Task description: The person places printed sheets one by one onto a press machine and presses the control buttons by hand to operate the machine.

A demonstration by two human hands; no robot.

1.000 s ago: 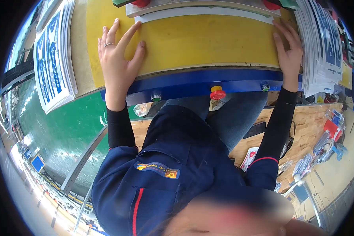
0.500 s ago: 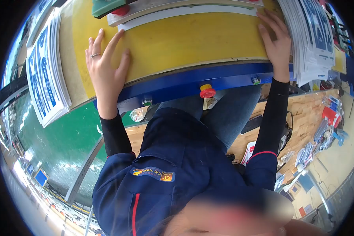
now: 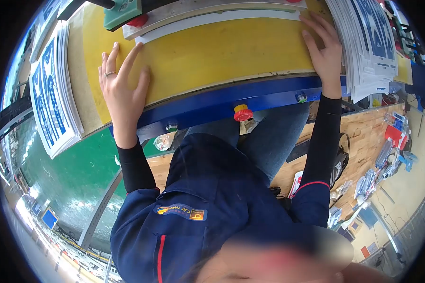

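My left hand [image 3: 123, 89], with a ring on one finger, lies spread on the yellow work surface [image 3: 222, 52]. Its index fingertip is at the left end of a white sheet [image 3: 217, 20], whose visible strip shows in front of a metal bar [image 3: 212, 10]. At the strip's right end, my right hand [image 3: 327, 49] rests with fingers apart, its fingertips by the sheet's corner. Neither hand grips anything. The rest of the sheet is hidden beyond the bar.
Printed blue-and-white sheets are stacked at the left [image 3: 54, 99] and right [image 3: 370, 47]. The blue front panel [image 3: 198, 111] carries a red knob [image 3: 242, 113] and green buttons [image 3: 172, 128] [image 3: 301, 97]. A green block [image 3: 123, 13] adjoins the bar.
The whole view has shifted, so the table and both hands appear further left. Both hands keep nearly the same place at the ends of the white strip.
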